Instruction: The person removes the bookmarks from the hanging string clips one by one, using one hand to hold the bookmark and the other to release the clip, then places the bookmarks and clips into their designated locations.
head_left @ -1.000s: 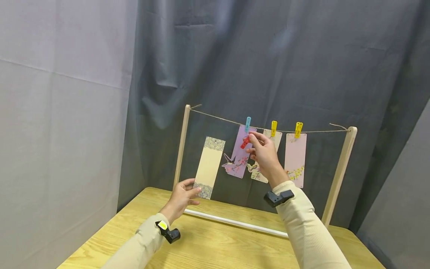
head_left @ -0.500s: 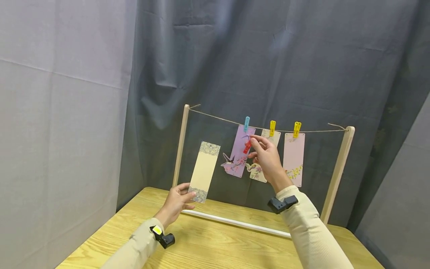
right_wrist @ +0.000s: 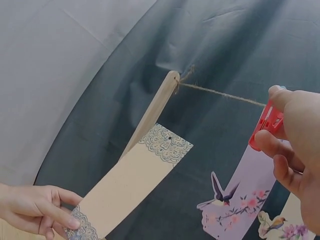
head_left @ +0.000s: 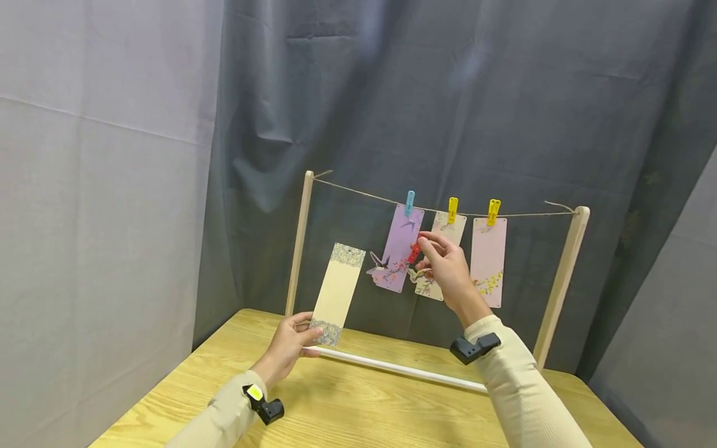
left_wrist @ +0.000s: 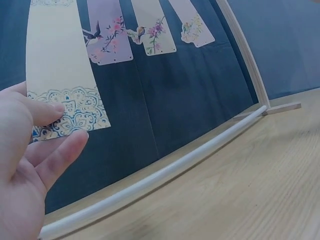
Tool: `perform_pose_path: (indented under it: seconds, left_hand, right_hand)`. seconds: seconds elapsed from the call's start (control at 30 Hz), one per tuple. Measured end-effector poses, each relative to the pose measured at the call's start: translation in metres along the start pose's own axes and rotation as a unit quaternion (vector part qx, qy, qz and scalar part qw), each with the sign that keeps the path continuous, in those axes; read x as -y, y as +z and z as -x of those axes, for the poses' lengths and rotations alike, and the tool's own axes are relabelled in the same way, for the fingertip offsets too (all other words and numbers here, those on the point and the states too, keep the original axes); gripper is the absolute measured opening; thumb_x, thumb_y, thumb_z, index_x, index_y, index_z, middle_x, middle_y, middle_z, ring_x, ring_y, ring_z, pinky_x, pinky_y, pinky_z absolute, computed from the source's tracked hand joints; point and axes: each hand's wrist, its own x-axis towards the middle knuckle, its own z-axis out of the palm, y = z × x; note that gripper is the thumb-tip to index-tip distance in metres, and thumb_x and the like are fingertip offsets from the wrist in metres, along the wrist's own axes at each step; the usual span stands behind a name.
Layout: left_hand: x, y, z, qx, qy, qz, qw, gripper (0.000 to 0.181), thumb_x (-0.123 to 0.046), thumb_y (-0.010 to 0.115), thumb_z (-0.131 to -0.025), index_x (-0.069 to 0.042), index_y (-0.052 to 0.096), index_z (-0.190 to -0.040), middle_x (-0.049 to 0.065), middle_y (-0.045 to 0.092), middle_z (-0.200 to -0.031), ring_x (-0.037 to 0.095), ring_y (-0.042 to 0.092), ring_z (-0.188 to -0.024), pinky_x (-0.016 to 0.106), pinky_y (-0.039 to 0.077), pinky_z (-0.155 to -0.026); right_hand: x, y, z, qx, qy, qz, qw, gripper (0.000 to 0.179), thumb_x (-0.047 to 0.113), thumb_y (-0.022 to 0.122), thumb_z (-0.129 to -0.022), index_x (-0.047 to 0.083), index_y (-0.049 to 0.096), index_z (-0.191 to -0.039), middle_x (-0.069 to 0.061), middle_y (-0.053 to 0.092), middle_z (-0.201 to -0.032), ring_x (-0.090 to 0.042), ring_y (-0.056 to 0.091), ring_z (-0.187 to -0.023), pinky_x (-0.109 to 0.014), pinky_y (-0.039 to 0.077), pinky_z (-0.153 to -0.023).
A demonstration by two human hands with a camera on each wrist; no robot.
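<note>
My left hand (head_left: 288, 345) pinches the lower end of a cream bookmark (head_left: 338, 289) with lace-patterned ends, thumb in front. The bookmark leans a little to the right, its punched hole at the top. In my right hand (head_left: 448, 267), a red clothespin (head_left: 414, 252) is pinched between thumb and fingers, in front of the hanging cards. The right wrist view shows that clothespin (right_wrist: 266, 125) closer. A purple bookmark (head_left: 399, 242) with a swallow hangs from the string by a blue clothespin (head_left: 410, 202), just left of the right hand.
A twine string (head_left: 358, 191) runs between two wooden posts (head_left: 562, 286). Yellow clothespins (head_left: 493, 212) hold a cream bird card (head_left: 448, 227) and a pink card (head_left: 488, 255). A white rod (head_left: 392, 367) joins the posts low above the wooden table (head_left: 347, 404).
My left hand has moved down and slightly left with the cream bookmark. The right hand has lowered slightly, and the red clothespin in it has turned and moved a little lower.
</note>
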Motion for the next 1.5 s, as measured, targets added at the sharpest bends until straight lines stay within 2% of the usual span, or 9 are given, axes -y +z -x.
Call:
perform_pose_path:
  seconds: [0.17, 0.3, 0.4, 0.53, 0.83, 0.93, 1.23, 1.4, 1.5]
  left_hand:
    - [0.006, -0.005, 0.010, -0.018, -0.011, -0.011, 0.9997, 0.060, -0.010, 0.069, -0.084, 0.000, 0.039, -0.136, 0.023, 0.053, -0.109, 0.035, 0.060, -0.088, 0.040, 0.056, -0.065]
    - [0.012, -0.008, 0.017, -0.027, -0.026, -0.011, 0.9993, 0.062, -0.012, 0.070, -0.083, 0.000, 0.039, -0.136, 0.023, 0.052, -0.110, 0.033, 0.060, -0.090, 0.040, 0.056, -0.065]
    - [0.016, -0.010, 0.022, -0.028, -0.025, -0.012, 0.9992, 0.064, -0.013, 0.070, -0.084, 0.001, 0.038, -0.137, 0.023, 0.052, -0.110, 0.033, 0.060, -0.091, 0.040, 0.056, -0.065]
    - [0.018, -0.013, 0.024, -0.025, -0.017, -0.012, 0.9995, 0.061, -0.012, 0.070, -0.084, 0.001, 0.040, -0.135, 0.022, 0.055, -0.107, 0.035, 0.060, -0.091, 0.040, 0.056, -0.065]
    - [0.016, -0.016, 0.030, -0.025, -0.026, -0.019, 0.9992, 0.058, -0.010, 0.069, -0.084, 0.002, 0.042, -0.134, 0.021, 0.059, -0.103, 0.038, 0.062, -0.089, 0.042, 0.055, -0.065]
    - [0.016, -0.016, 0.032, -0.023, -0.027, -0.021, 0.9992, 0.057, -0.009, 0.068, -0.084, 0.003, 0.042, -0.133, 0.021, 0.060, -0.102, 0.039, 0.061, -0.090, 0.043, 0.055, -0.066]
    - [0.016, -0.023, 0.035, -0.022, -0.029, -0.022, 0.9991, 0.051, -0.006, 0.066, -0.085, 0.002, 0.046, -0.131, 0.023, 0.061, -0.104, 0.041, 0.062, -0.090, 0.042, 0.055, -0.064]
    - [0.002, -0.019, 0.044, -0.018, -0.029, -0.032, 0.9989, 0.047, -0.003, 0.064, -0.086, 0.004, 0.046, -0.130, 0.025, 0.060, -0.104, 0.043, 0.061, -0.091, 0.045, 0.055, -0.066]
    - [0.005, -0.023, 0.047, -0.033, -0.030, -0.036, 0.9984, 0.049, -0.004, 0.065, -0.085, 0.004, 0.046, -0.130, 0.024, 0.061, -0.103, 0.040, 0.062, -0.088, 0.043, 0.055, -0.065]
  right_hand:
    - [0.002, 0.001, 0.011, 0.011, 0.009, 0.013, 0.9998, 0.043, 0.032, 0.055, -0.094, 0.009, 0.050, -0.131, -0.020, 0.054, -0.122, -0.017, 0.058, -0.065, -0.027, 0.045, -0.053]
    - [0.004, -0.001, 0.019, 0.008, 0.006, 0.010, 0.9999, 0.042, 0.029, 0.056, -0.094, 0.007, 0.050, -0.129, -0.021, 0.058, -0.117, -0.018, 0.059, -0.065, -0.026, 0.046, -0.053]
    - [0.003, -0.005, 0.023, 0.006, 0.005, 0.002, 1.0000, 0.041, 0.026, 0.056, -0.094, 0.005, 0.051, -0.129, -0.016, 0.062, -0.109, -0.017, 0.060, -0.063, -0.025, 0.046, -0.052]
    - [-0.001, -0.010, 0.026, 0.001, 0.007, -0.009, 0.9999, 0.040, 0.024, 0.056, -0.094, 0.003, 0.051, -0.128, -0.015, 0.063, -0.107, -0.015, 0.059, -0.062, -0.025, 0.045, -0.050]
    - [-0.011, -0.013, 0.033, 0.000, 0.020, 0.048, 0.9987, 0.041, 0.028, 0.055, -0.095, 0.005, 0.051, -0.129, -0.022, 0.060, -0.112, -0.030, 0.060, -0.070, -0.033, 0.047, -0.054]
    - [-0.020, -0.017, 0.032, -0.002, 0.018, 0.053, 0.9984, 0.042, 0.029, 0.056, -0.094, 0.006, 0.051, -0.129, -0.024, 0.058, -0.113, -0.029, 0.060, -0.070, -0.031, 0.047, -0.053]
    - [-0.043, -0.027, 0.034, -0.013, 0.015, 0.072, 0.9972, 0.046, 0.041, 0.057, -0.090, 0.013, 0.053, -0.128, -0.019, 0.057, -0.118, -0.021, 0.062, -0.067, -0.026, 0.046, -0.052]
    - [-0.049, -0.029, 0.037, -0.019, 0.013, 0.093, 0.9954, 0.046, 0.042, 0.058, -0.090, 0.015, 0.055, -0.126, -0.015, 0.060, -0.112, -0.031, 0.062, -0.071, -0.029, 0.048, -0.054]
    - [-0.051, -0.029, 0.042, -0.017, 0.015, 0.100, 0.9947, 0.044, 0.041, 0.058, -0.090, 0.015, 0.055, -0.125, -0.014, 0.061, -0.109, -0.033, 0.061, -0.072, -0.030, 0.048, -0.054]
